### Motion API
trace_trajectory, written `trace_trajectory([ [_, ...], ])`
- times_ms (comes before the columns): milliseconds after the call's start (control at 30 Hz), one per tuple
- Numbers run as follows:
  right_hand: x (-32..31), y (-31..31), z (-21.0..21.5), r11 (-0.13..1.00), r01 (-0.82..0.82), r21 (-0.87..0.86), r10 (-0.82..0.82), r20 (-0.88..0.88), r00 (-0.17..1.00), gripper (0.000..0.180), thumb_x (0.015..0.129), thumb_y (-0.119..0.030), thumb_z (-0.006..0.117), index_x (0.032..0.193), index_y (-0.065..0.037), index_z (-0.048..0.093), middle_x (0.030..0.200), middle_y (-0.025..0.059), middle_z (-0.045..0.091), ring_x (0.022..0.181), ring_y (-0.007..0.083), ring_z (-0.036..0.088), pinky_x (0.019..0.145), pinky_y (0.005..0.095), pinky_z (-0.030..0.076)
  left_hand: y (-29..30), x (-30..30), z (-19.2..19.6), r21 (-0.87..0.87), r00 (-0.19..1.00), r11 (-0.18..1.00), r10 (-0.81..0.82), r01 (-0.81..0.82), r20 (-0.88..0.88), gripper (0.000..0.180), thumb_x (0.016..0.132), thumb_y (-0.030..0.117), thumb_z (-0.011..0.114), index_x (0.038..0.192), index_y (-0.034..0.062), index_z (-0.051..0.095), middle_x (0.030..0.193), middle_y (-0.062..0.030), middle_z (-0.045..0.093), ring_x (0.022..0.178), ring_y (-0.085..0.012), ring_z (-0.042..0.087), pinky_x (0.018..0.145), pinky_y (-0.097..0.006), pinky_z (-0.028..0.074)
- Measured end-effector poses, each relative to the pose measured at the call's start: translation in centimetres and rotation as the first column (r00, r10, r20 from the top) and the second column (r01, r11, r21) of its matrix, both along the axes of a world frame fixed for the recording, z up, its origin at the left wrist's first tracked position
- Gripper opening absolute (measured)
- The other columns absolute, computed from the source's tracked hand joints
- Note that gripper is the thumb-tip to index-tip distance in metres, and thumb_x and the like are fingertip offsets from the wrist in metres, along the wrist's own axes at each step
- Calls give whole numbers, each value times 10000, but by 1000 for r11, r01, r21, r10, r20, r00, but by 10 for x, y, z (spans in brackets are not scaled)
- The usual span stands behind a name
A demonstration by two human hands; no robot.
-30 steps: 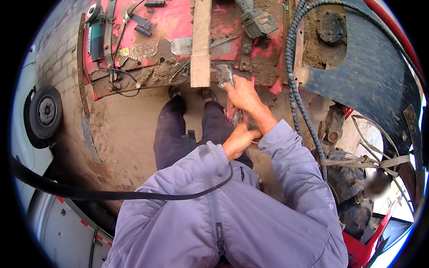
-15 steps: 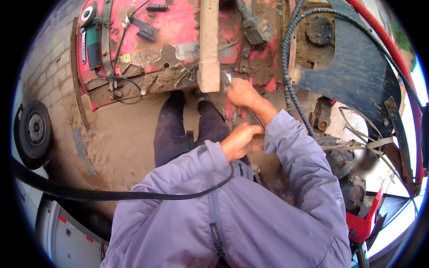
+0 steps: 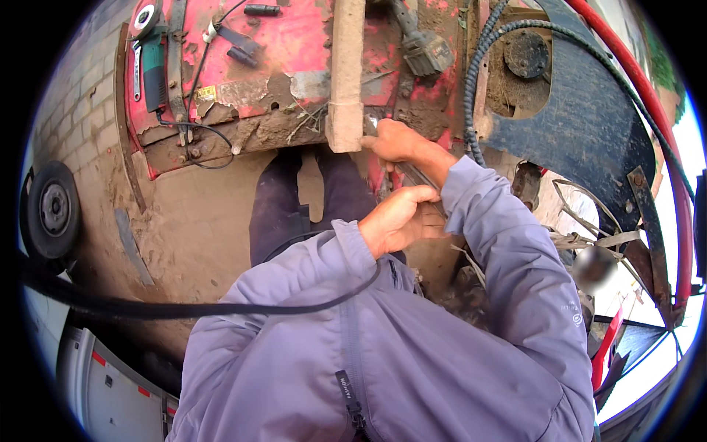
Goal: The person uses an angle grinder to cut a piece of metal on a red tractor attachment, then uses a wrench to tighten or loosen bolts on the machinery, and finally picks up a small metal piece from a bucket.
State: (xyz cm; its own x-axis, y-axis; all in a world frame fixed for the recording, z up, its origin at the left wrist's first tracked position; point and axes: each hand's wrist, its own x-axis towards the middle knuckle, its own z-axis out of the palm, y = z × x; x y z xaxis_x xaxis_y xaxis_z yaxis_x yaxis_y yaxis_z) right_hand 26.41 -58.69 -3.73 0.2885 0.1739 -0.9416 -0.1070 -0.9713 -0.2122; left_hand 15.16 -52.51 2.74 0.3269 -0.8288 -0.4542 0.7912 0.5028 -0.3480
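My right hand [image 3: 398, 141] is closed around the upper part of a long steel wrench [image 3: 418, 175]. The wrench's far end sits by the dirt-caked edge of a red metal machine [image 3: 294, 44], just right of a mud-coated square beam [image 3: 345, 81]. Nearer to me, my left hand [image 3: 398, 222] grips the wrench's lower end, thumb on top, with several fingers showing past it. My right fingers hide most of the wrench's head, and I cannot make out what it fits on. Both forearms are in grey sleeves.
On the red machine lie an angle grinder [image 3: 153, 70], a small wrench [image 3: 137, 72] and a dirty cordless power tool [image 3: 426, 50]. A ribbed black hose [image 3: 473, 96] passes on the right, beside a dark metal plate [image 3: 582, 110]. A wheel [image 3: 55, 210] stands at left; a black cable [image 3: 191, 308] crosses before me.
My right hand has shifted slightly left and up, nearer the square beam's end. My left hand has moved a little to the right, still gripping the wrench. My legs have shifted.
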Motion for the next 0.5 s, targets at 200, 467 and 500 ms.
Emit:
trace_trajectory([
  [200, -26, -17, -13, 991, 88, 103, -101, 130, 986, 297, 871, -106, 482, 755, 112, 645, 621, 195, 665, 537, 277, 676, 566, 379, 561, -14, -18, -18, 76, 992, 989, -127, 124, 28, 355, 939, 193, 449, 1205, -24, 543, 1195, -170, 601, 1096, -304, 599, 947, -499, 484],
  [467, -20, -9, -10, 985, 143, 98, -147, 32, 989, 252, 771, -17, 463, 659, 90, 661, 637, 217, 665, 562, 263, 680, 562, 383, 559, 0, -5, -2, 188, 994, 976, -105, 110, -36, 353, 926, 203, 445, 1186, -15, 542, 1138, -154, 623, 1064, -289, 611, 945, -467, 476],
  [500, -21, -9, -9, 982, 168, 83, -171, 32, 985, 248, 771, -18, 467, 662, 88, 663, 639, 212, 668, 561, 262, 681, 569, 378, 561, 0, -6, -2, 183, 993, 976, -109, 114, -37, 351, 924, 203, 443, 1181, -14, 546, 1135, -152, 627, 1065, -284, 612, 945, -465, 475],
])
